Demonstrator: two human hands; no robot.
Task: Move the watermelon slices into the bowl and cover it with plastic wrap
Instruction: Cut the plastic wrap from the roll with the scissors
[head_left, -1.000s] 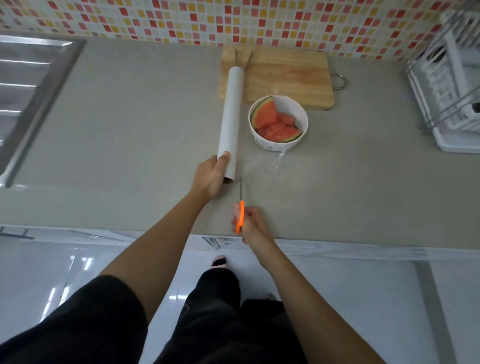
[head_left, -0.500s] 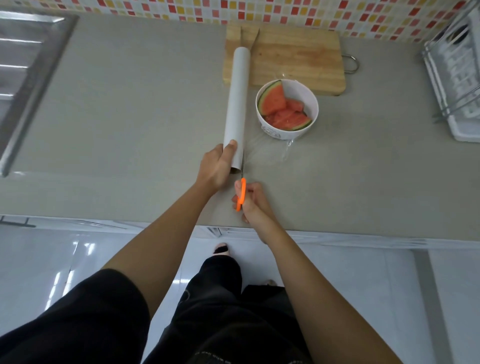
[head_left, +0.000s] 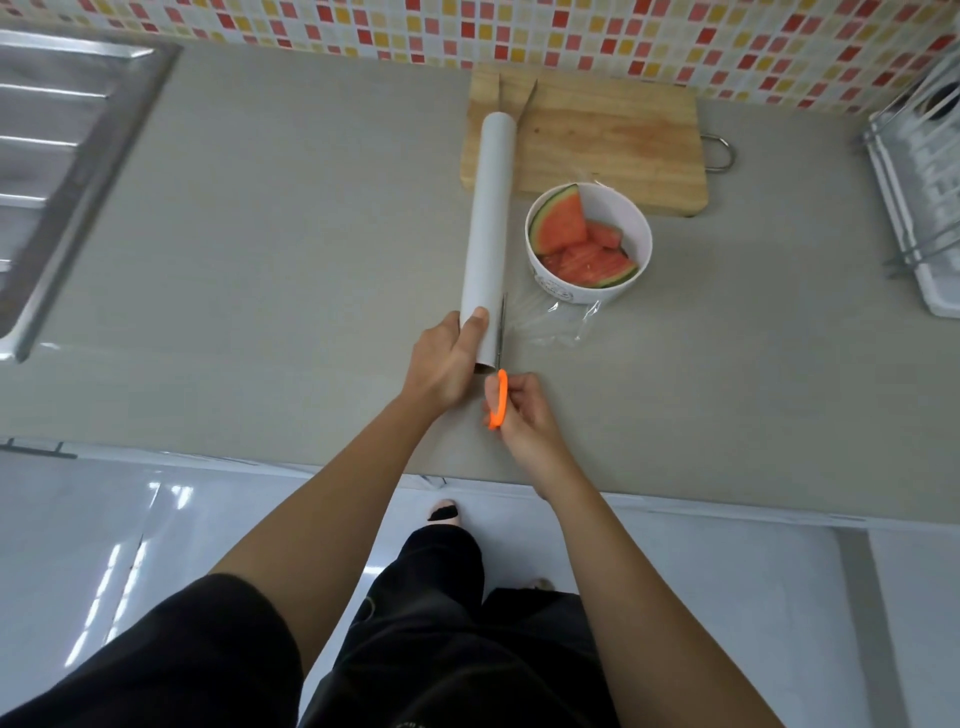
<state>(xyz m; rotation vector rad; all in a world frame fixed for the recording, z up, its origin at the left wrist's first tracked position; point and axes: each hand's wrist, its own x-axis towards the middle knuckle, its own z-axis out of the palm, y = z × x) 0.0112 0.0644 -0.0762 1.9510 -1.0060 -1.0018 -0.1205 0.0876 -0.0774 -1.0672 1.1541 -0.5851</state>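
Note:
A white bowl on the grey counter holds several watermelon slices. Clear plastic wrap stretches from a long white roll over the bowl and lies crumpled on the counter in front of it. My left hand grips the near end of the roll. My right hand holds orange-handled scissors, whose blades run along the roll's right side into the film.
A wooden cutting board with a knife on it lies behind the bowl, against the tiled wall. A steel sink is at far left, a white dish rack at far right. The counter edge runs just below my hands.
My right hand has pushed the scissors forward, so the blades now lie alongside the roll's near end in the film. My left hand has kept its grip on the roll.

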